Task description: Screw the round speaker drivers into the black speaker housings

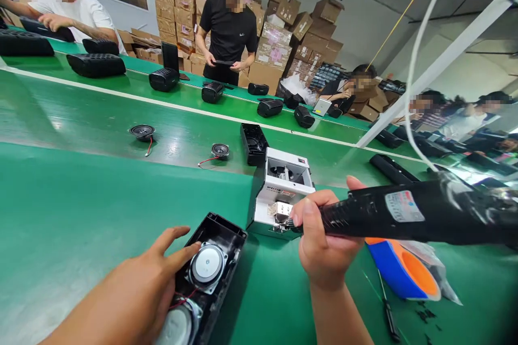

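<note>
My left hand (149, 285) rests on an open black speaker housing (214, 275) on the green bench, fingers spread against a round silver driver (208, 265); a second driver (178, 326) sits lower in the housing. My right hand (324, 237) is wrapped around a black electric screwdriver (408, 218) held level. Its tip is at the outlet of a white screw feeder box (281, 191) just beyond the housing. A white cable (416, 59) runs up from the screwdriver.
Two loose small speakers (142, 132) (220, 150) with wires and a black housing (253, 143) lie on the green conveyor (101, 113). A blue and orange cup (404, 269) lies at right. Other people work across the belt, in front of stacked cardboard boxes (283, 38).
</note>
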The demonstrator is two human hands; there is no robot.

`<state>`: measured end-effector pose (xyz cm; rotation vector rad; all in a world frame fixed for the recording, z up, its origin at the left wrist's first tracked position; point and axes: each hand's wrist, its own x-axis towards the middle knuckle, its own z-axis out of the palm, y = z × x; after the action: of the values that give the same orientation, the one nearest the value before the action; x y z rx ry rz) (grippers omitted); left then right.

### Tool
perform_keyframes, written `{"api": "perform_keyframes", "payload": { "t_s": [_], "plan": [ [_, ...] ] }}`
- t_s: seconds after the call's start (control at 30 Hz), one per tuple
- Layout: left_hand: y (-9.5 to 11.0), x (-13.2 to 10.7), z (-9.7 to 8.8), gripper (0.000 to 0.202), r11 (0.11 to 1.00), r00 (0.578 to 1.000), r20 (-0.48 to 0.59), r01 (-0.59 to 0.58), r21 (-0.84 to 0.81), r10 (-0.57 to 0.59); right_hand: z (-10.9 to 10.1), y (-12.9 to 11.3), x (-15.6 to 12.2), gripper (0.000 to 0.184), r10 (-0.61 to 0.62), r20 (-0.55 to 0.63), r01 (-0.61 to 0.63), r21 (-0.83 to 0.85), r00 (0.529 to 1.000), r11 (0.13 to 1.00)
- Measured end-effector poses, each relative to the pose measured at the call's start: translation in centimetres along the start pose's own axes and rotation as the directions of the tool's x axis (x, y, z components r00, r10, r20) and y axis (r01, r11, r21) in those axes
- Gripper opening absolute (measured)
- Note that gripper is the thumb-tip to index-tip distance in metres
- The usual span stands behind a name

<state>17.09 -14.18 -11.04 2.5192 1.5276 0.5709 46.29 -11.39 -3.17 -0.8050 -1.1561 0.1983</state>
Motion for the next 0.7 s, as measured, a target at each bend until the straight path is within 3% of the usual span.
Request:
{"api": "perform_keyframes", "payload": {
  "t_s": [0.07,0.2,0.27,0.33,0.4,0.47,0.5,0.53,0.6,0.7],
  "plan": [
    [1.6,-0.8,0.8,0.073,0.991,0.992,0.026,0.128,-0.051,-0.126,0.3,-0.2,-0.2,0.056,0.035,-0.011,-0.035,-0.01,0.999,0.999],
    [4.8,-1.6,0.7,0.067,0.95,0.968,0.114,0.241,-0.2,-0.222,0.5,-1.4,-1.1,0.056,0.199,0.002,-0.199,0.032,0.98,0.98],
    [5.7,-1.5,0.1,0.057,0.915,0.951,0.194,0.287,-0.282,-0.239,0.3,-2.6,-1.7,0.06,0.233,-0.007,-0.231,0.089,0.973,0.969],
    [6.2,-1.1,-0.7,0.068,0.877,0.912,0.335,0.348,-0.331,-0.236,-0.2,-4.1,-2.2,0.048,0.206,-0.038,-0.199,0.142,0.978,0.97],
    [6.5,-0.5,-1.6,0.099,0.84,0.84,0.486,0.43,-0.33,-0.239,-0.7,-5.7,-2.3,0.013,0.179,0.042,-0.183,0.163,0.983,0.969],
    [6.5,-0.1,-2.2,0.117,0.81,0.776,0.58,0.496,-0.315,-0.249,-1.1,-6.7,-2.4,0.038,0.163,0.228,-0.203,0.167,0.96,0.965],
    [6.5,-0.1,-2.4,0.12,0.8,0.765,0.594,0.508,-0.32,-0.249,-1.2,-7.0,-2.5,0.047,0.164,0.321,-0.224,0.158,0.933,0.962],
    [6.4,-0.2,-2.5,0.12,0.793,0.77,0.591,0.507,-0.337,-0.241,-1.2,-7.0,-2.8,0.05,0.17,0.385,-0.244,0.152,0.907,0.958],
    [6.2,-0.8,-2.4,0.117,0.78,0.799,0.56,0.488,-0.392,-0.219,-0.9,-6.6,-3.9,0.044,0.194,0.403,-0.284,0.176,0.894,0.943],
    [5.9,-1.7,-2.1,0.109,0.757,0.822,0.531,0.477,-0.446,-0.206,0.0,-5.6,-6.2,0.003,0.224,0.297,-0.305,0.262,0.928,0.915]
  ]
}}
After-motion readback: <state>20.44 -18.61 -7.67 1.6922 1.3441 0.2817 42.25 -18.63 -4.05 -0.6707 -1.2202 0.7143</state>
